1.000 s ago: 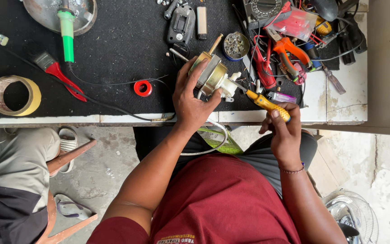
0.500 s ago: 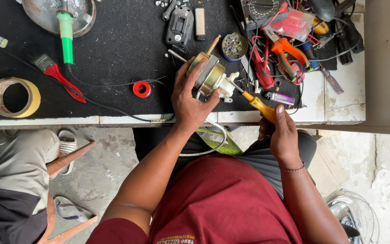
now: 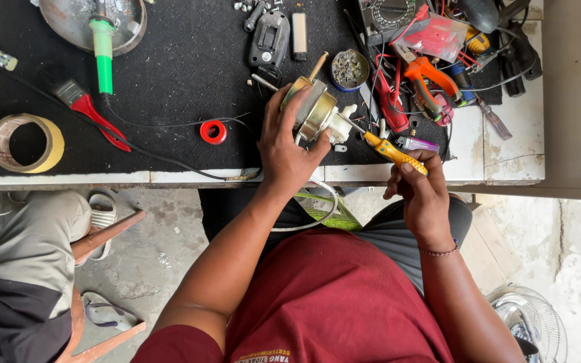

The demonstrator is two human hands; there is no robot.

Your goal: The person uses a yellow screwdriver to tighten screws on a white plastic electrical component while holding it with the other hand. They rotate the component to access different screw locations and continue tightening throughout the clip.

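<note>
Hands meet at the front edge of a black-matted workbench point(image 3: 189, 60), seen from above. The left hand point(image 3: 287, 151) is wrapped around a small round electric motor point(image 3: 314, 107) in a brass-coloured casing, tilted on the mat with its shaft pointing away. The right hand point(image 3: 421, 195) is closed around the yellow handle of a screwdriver point(image 3: 388, 149), whose tip rests at the motor's white end piece. Just beyond the motor lie a small tin of screws point(image 3: 350, 69) and a dark grey plastic housing point(image 3: 269, 40). To the right, a crowded heap of tools (orange-handled pliers point(image 3: 432, 77), a red-handled tool, tangled wires) presses close to the screwdriver. To the left, well apart, sit a red ring-shaped spool point(image 3: 213, 132), a red-handled paintbrush point(image 3: 89, 111), a green-handled tool in a metal dish point(image 3: 79, 23), and a roll of tan tape point(image 3: 25, 142). Another person's knee shows at lower left.
</note>
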